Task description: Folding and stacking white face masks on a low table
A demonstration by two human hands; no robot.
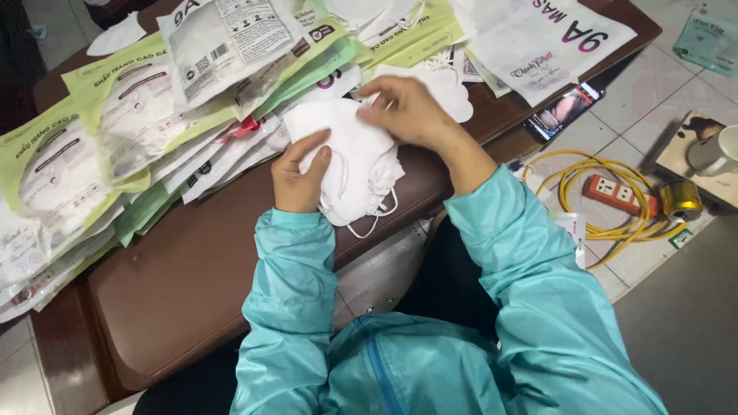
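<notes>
you have two hands in view, left hand [298, 178] and right hand [406, 113], one stack of white masks [350, 165], one phone [561, 112], one power strip [619, 194], one mug [716, 151], one gold can [681, 200].

A small home workshop where face masks get packed.

Piles of green and white mask bags [138, 115] cover the brown bench [177, 284]. On the tiled floor [676, 92] to the right lie a yellow cord [584, 173], a power strip [619, 194] and a mug [719, 151].
</notes>
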